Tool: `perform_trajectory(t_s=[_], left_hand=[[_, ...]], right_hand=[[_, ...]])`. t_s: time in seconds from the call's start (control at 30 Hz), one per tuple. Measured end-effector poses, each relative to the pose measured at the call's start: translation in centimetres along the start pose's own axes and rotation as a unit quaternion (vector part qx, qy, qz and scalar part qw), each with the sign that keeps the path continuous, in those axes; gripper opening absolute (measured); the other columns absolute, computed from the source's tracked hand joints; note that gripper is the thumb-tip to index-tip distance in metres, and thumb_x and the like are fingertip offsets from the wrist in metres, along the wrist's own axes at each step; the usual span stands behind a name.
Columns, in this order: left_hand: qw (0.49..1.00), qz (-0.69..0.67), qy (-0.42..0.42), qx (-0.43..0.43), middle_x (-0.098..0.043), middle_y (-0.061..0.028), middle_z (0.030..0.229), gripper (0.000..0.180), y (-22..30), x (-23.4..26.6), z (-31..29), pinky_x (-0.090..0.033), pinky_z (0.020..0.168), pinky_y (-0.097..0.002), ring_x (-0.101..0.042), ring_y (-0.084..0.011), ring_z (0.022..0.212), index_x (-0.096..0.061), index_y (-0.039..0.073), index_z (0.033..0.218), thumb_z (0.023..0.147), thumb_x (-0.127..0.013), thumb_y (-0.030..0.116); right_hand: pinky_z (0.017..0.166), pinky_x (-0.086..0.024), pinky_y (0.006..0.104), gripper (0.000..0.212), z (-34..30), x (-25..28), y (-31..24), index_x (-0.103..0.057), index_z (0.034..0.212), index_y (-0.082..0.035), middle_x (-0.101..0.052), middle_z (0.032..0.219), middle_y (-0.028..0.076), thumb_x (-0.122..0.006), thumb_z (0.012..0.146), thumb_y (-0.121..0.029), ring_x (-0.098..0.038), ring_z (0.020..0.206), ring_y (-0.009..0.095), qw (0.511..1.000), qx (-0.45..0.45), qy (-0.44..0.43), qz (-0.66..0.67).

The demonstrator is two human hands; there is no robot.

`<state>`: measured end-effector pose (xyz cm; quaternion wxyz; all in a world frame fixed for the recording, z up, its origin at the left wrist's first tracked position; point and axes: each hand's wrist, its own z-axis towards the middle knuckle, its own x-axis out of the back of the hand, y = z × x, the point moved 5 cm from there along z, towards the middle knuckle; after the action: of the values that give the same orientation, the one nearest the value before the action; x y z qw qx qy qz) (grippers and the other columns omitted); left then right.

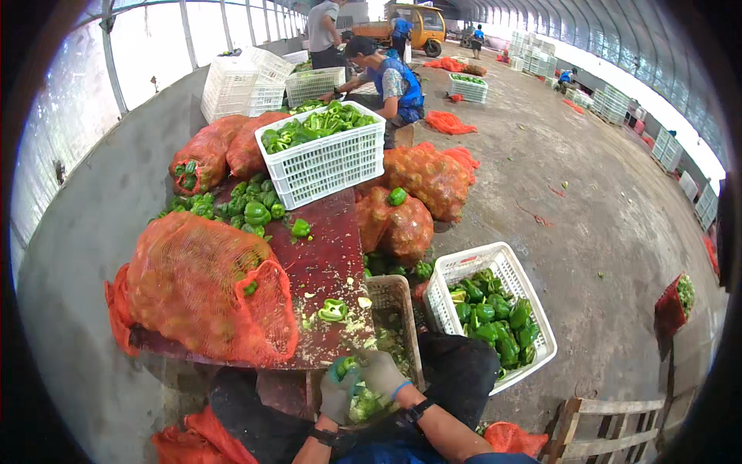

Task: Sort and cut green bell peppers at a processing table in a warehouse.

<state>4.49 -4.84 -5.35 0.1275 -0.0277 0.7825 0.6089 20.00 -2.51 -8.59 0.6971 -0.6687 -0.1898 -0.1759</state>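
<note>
My left hand (337,397), in a pale grey glove, is closed around a green bell pepper (345,366) just off the table's near edge. My right hand (382,374), gloved too, presses against the pepper's right side with its fingers curled; whatever it may grip is hidden. Below both hands lie pale green pepper scraps (366,406). A cut pepper piece (333,311) rests on the dark red table (325,247), amid scattered seeds and bits.
A red mesh sack (209,290) fills the table's left side. Behind it stands a white crate (328,166) of peppers. Another white crate (545,325) of whole peppers sits right of my knee, beside a scrap-strewn bin (417,348). A co-worker (394,81) sits beyond.
</note>
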Motion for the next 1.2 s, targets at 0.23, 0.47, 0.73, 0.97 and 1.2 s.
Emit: perform_trajectory(t_s=[0.23,0.47,0.73,0.97,1.2], left_hand=[[0.993,0.116,0.008,-0.032,-0.072,-0.0046,0.101,0.041,-1.6,1.4,0.0,-0.059,0.067,-0.0296,-0.067,-0.0126,0.083,-0.067,0.000,0.137,0.098,-0.074,0.007],[0.996,-0.048,-0.036,0.073,-0.072,-0.0072,0.121,0.052,1.2,0.9,-0.6,-0.062,0.072,-0.0287,-0.071,-0.0141,0.088,-0.058,0.000,0.150,0.099,-0.071,0.001],[0.992,-0.108,-0.057,0.029,-0.069,-0.0128,0.135,0.052,0.6,1.8,0.3,-0.063,0.095,-0.0388,-0.071,-0.0215,0.113,-0.056,-0.005,0.149,0.101,-0.068,0.010],[0.995,-0.007,-0.091,-0.027,-0.067,-0.0077,0.139,0.059,-1.8,1.2,0.9,-0.062,0.094,-0.0315,-0.069,-0.0152,0.110,-0.053,0.001,0.156,0.099,-0.070,0.001],[0.991,0.094,-0.044,-0.079,-0.065,-0.0092,0.141,0.059,0.0,0.6,0.6,-0.057,0.100,-0.0334,-0.064,-0.0164,0.121,-0.052,0.001,0.156,0.102,-0.071,0.015]], right_hand=[[0.088,-0.060,0.0461,0.052,-0.8,-0.6,0.2,-0.066,0.141,-0.003,-0.075,0.109,0.026,-0.068,0.090,-0.010,-0.075,0.102,0.039,0.999,0.025,-0.037,-0.006],[0.071,-0.060,0.0415,0.037,0.3,0.4,-0.6,-0.069,0.124,0.006,-0.074,0.087,0.018,-0.066,0.095,-0.017,-0.073,0.080,0.027,0.990,-0.042,-0.133,0.028],[0.072,-0.057,0.0420,0.043,0.4,2.9,-3.9,-0.070,0.116,0.006,-0.072,0.086,0.019,-0.083,0.091,-0.026,-0.069,0.076,0.024,0.984,-0.121,-0.082,0.102],[0.058,-0.053,0.0341,0.044,-1.0,3.4,-3.5,-0.071,0.129,0.002,-0.070,0.076,0.012,-0.077,0.089,-0.015,-0.064,0.061,0.015,0.973,-0.174,-0.069,0.137],[0.076,-0.057,0.0477,0.038,-0.7,2.8,-5.1,-0.069,0.122,0.004,-0.074,0.095,0.026,-0.078,0.087,-0.008,-0.073,0.089,0.043,0.998,-0.034,0.031,-0.050]])
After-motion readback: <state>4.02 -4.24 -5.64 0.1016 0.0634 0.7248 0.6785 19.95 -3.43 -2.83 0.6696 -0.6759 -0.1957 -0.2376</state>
